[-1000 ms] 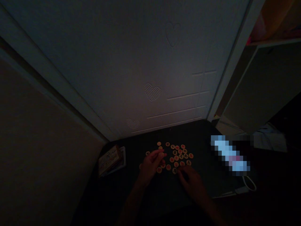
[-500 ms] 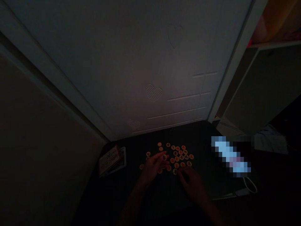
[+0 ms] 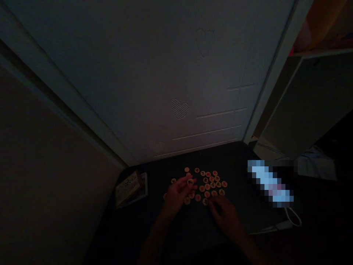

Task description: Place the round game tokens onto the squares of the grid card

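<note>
Behind everything, a pale door with raised hearts and lines. Before it, a dark table, edge close to the door.

On the left, over the table, the left hand, fingers clamped on one disc, dark-marked face showing. To the right, low by the near edge of the spread, the right hand, fingers curled just beside another disc; touching or apart, hard to tell, and no telling in this dimness whether together at the tips.

For good handling, pinch each disc by the rim and leave the marked face uncovered. Tilt it toward what light there is. Keep the left wrist high, clear of the pieces beneath; draw single discs out lightly, without nudging neighbours.

At the table's left, a printed wooden box, tilted, partly over a pale tray; contents of both too dark to make out.

Smallest, on the table between and beyond the hands, loose discs: red-marked, dark-marked, at least one blank.
</note>
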`<state>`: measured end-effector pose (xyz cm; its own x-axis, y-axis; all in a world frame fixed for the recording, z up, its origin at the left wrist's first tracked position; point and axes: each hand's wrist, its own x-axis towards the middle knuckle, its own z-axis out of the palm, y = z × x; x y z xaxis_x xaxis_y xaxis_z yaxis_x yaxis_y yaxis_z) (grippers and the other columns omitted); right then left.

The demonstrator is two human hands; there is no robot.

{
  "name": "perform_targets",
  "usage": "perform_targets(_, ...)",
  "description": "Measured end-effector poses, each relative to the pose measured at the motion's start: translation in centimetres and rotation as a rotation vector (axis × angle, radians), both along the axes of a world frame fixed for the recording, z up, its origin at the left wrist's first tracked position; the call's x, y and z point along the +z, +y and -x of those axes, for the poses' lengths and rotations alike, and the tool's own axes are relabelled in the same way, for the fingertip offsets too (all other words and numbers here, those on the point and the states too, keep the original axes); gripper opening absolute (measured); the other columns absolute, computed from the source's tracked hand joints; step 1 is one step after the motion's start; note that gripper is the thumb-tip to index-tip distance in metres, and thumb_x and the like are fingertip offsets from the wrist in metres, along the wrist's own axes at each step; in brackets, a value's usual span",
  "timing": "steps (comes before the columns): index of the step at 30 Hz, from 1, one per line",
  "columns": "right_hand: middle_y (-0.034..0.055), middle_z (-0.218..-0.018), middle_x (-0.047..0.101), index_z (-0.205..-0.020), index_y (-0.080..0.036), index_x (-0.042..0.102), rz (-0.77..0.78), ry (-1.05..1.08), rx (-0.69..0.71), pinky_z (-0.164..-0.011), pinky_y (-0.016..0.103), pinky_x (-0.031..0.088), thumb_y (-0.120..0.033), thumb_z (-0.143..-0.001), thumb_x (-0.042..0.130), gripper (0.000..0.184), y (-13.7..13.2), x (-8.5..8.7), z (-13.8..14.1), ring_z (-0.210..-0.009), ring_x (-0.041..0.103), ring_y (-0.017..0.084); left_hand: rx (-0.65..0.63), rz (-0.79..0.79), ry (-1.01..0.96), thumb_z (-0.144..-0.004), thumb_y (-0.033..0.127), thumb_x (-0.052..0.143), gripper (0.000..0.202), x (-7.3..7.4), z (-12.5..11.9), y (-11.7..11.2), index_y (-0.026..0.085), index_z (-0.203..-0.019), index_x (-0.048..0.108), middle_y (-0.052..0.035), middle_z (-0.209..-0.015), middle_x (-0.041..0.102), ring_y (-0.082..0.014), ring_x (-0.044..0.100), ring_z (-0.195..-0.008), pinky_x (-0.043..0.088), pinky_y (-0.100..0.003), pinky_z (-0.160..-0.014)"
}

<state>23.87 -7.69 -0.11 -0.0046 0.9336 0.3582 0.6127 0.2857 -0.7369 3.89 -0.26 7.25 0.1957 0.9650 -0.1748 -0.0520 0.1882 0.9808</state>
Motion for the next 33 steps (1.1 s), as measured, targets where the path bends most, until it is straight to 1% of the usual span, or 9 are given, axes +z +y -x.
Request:
perform_targets(4, 0.0053, -0.093, 0.073, -0.096, -0.023, 0.070, -0.002, 0.005, 0.002, -0.079, 0.031, 0.055, -0.027, -0.097, 0.052, 0.018, 0.0, 0.0, 0.0, -0.085, 0.069, 0.020, 0.071, -0.045, 0.042, -0.082, 0.045, 0.075, 0.045, 0.1, -0.4, 1.1, 0.017, -0.114, 0.062, -0.0139, -0.112, 0.076, -0.0225, 0.075, -0.089, 0.059, -0.033, -0.077)
perform_targets(6, 0.0056, -0.092, 0.073, -0.095, -0.023, 0.070, -0.013, 0.009, 0.000, -0.078, 0.030, 0.055, -0.028, -0.097, 0.052, 0.018, 0.0, 0.1, 0.0, -0.084, 0.069, 0.020, 0.132, -0.077, 0.049, -0.082, 0.046, 0.074, 0.041, -0.1, -0.6, 1.8, 0.017, -0.108, 0.062, -0.0127, -0.108, 0.077, -0.0217, 0.075, -0.088, 0.059, -0.032, -0.076)
perform_targets(8, 0.0055, -0.091, 0.073, -0.095, -0.023, 0.070, -0.019, 0.013, -0.001, -0.078, 0.030, 0.055, -0.028, -0.097, 0.053, 0.018, 0.0, 0.0, 0.0, -0.084, 0.069, 0.020, 0.145, -0.103, 0.053, -0.082, 0.047, 0.073, 0.039, -0.4, -0.7, 2.5, 0.017, -0.104, 0.062, -0.0122, -0.106, 0.077, -0.0221, 0.075, -0.089, 0.060, -0.033, -0.076)
perform_targets(11, 0.0047, -0.092, 0.074, -0.095, -0.024, 0.070, -0.006, 0.016, 0.001, -0.077, 0.030, 0.054, -0.027, -0.097, 0.053, 0.017, 0.0, 0.1, -0.1, -0.084, 0.069, 0.020, 0.058, -0.123, 0.102, -0.081, 0.046, 0.073, 0.037, -1.1, -0.5, 3.3, 0.016, -0.101, 0.066, -0.0111, -0.101, 0.077, -0.0236, 0.075, -0.090, 0.060, -0.035, -0.077)
perform_targets(14, 0.0042, -0.092, 0.073, -0.094, -0.024, 0.069, 0.008, 0.020, 0.004, -0.079, 0.030, 0.054, -0.024, -0.097, 0.053, 0.016, 0.0, 0.3, 0.0, -0.085, 0.069, 0.020, -0.030, -0.149, 0.218, -0.084, 0.041, 0.070, 0.031, -2.0, -0.2, 3.9, 0.017, -0.102, 0.069, -0.0099, -0.099, 0.077, -0.0233, 0.075, -0.090, 0.060, -0.036, -0.080)
perform_targets(18, 0.0037, -0.092, 0.074, -0.094, -0.024, 0.070, 0.006, 0.026, 0.000, -0.079, 0.030, 0.054, -0.023, -0.096, 0.054, 0.015, -0.1, 0.6, 0.1, -0.085, 0.069, 0.020, -0.056, -0.228, 0.411, -0.084, 0.035, 0.068, 0.024, -3.0, -0.2, 4.5, 0.020, -0.102, 0.072, -0.0074, -0.103, 0.077, -0.0212, 0.074, -0.093, 0.057, -0.034, -0.085)
perform_targets(24, 0.0034, -0.093, 0.073, -0.095, -0.024, 0.069, 0.009, 0.034, -0.002, -0.081, 0.030, 0.054, -0.022, -0.095, 0.056, 0.014, -0.1, 0.6, 0.1, -0.087, 0.069, 0.020, -0.156, -0.271, 0.619, -0.083, 0.032, 0.068, 0.013, -3.3, -0.9, 5.0, 0.023, -0.091, 0.074, -0.0037, -0.095, 0.079, -0.0201, 0.074, -0.090, 0.055, -0.029, -0.080)
perform_targets(28, 0.0040, -0.093, 0.073, -0.096, -0.024, 0.069, 0.029, 0.032, -0.002, -0.081, 0.031, 0.054, -0.021, -0.095, 0.054, 0.015, -0.2, 0.7, 0.1, -0.087, 0.069, 0.020, -0.167, -0.287, 0.670, -0.083, 0.031, 0.067, 0.012, -3.4, -1.2, 5.1, 0.023, -0.089, 0.075, -0.0033, -0.092, 0.079, -0.0195, 0.074, -0.087, 0.054, -0.028, -0.077)
perform_targets(33, 0.0041, -0.093, 0.073, -0.097, -0.024, 0.069, 0.000, 0.038, -0.008, -0.080, 0.031, 0.054, -0.022, -0.095, 0.054, 0.015, -0.1, 0.3, 0.1, -0.086, 0.069, 0.020, -0.154, -0.333, 0.745, -0.086, 0.027, 0.064, 0.012, -3.7, -1.6, 4.8, 0.022, -0.089, 0.075, -0.0028, -0.087, 0.078, -0.0183, 0.073, -0.080, 0.053, -0.027, -0.072)
